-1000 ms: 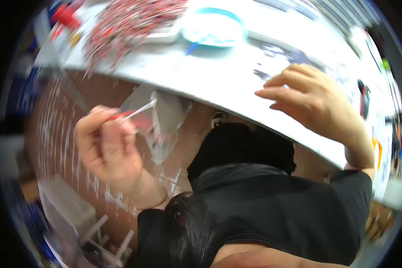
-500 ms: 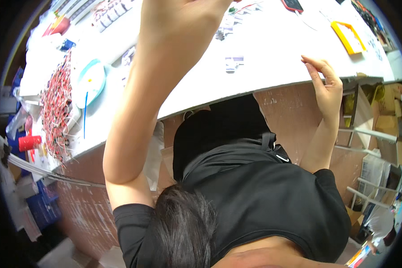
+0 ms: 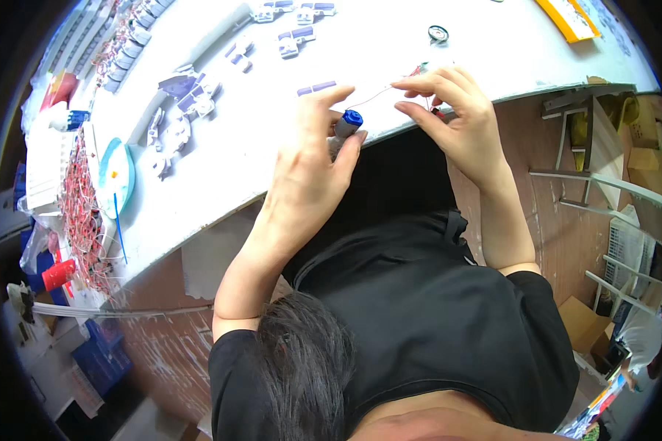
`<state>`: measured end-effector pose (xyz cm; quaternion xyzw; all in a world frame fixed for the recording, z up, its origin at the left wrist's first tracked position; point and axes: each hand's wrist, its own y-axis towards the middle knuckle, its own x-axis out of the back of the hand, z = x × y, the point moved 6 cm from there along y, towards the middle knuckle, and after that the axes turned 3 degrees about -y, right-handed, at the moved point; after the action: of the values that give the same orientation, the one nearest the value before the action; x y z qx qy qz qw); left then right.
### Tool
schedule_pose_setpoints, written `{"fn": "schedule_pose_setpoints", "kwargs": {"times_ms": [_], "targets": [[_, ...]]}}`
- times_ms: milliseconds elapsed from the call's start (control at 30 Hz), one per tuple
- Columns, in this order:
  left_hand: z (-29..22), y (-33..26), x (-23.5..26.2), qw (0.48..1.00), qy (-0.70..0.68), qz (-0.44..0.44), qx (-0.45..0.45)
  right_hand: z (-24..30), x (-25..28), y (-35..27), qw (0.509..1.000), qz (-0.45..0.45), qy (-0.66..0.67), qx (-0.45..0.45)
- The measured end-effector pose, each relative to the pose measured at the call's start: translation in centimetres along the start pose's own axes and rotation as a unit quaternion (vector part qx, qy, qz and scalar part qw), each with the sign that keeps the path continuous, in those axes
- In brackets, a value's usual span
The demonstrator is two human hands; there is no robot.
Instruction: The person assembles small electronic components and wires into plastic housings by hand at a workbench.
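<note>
My left hand [image 3: 301, 165] holds a small grey cylinder with a blue end [image 3: 349, 123] between thumb and fingers, just above the near table edge. A thin wire [image 3: 373, 96] runs from the cylinder toward my right hand [image 3: 463, 121]. The fingertips of that hand are at the wire's far end, the fingers closed on it. Something small and red [image 3: 437, 112] shows beneath the right fingers; its kind is too small to tell. Beyond the left fingers lies a white-and-purple part [image 3: 316, 89]. A small round dark-rimmed piece [image 3: 438, 34] rests farther back.
Several white-and-purple parts [image 3: 296, 40] are scattered across the white table [image 3: 221, 173]. To the left are a light-blue dish [image 3: 125, 176], a blue stick [image 3: 119, 228] and a heap of red-and-white wires [image 3: 81, 213]. A yellow frame [image 3: 566, 18] lies at the far right. Metal-framed racks [image 3: 603, 184] stand right.
My left hand has come back from the far part of the table and now holds the cylinder. My right hand has moved left to the wire. The view has shifted.
</note>
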<state>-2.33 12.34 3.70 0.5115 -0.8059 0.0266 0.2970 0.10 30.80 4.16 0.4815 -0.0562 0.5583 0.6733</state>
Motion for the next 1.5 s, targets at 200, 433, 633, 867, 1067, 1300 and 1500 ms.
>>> {"fn": "schedule_pose_setpoints", "kwargs": {"times_ms": [200, 433, 633, 867, 1067, 1300, 1500], "targets": [[2.0, -0.9, 0.6, 0.983, -0.15, -0.085, 0.055, 1.1, -2.0, 1.0, 0.999, 0.006, -0.004, 0.039], [1.4, -1.5, 1.4, 0.992, 0.01, -0.115, -0.059, 2.4, -3.0, 1.1, 0.996, 0.03, 0.031, 0.078], [1.3, -1.9, 1.3, 0.983, 0.038, -0.103, -0.145, 2.7, -3.4, 1.2, 0.995, 0.054, 0.027, 0.077], [1.2, -1.7, 1.6, 0.989, 0.021, -0.125, -0.075, 2.3, -3.3, 1.0, 0.996, 0.045, 0.034, 0.066], [1.5, -1.6, 1.7, 0.989, -0.117, -0.088, 0.029, 2.2, -3.4, 0.8, 0.996, 0.039, 0.031, 0.068], [1.3, -1.6, 1.6, 0.994, -0.047, -0.09, -0.027, 2.4, -2.7, 1.1, 0.997, 0.041, 0.0, 0.061], [1.4, -2.0, 1.6, 0.993, -0.019, -0.104, -0.058, 3.0, -2.7, 1.5, 0.997, 0.071, -0.015, 0.035]]}}
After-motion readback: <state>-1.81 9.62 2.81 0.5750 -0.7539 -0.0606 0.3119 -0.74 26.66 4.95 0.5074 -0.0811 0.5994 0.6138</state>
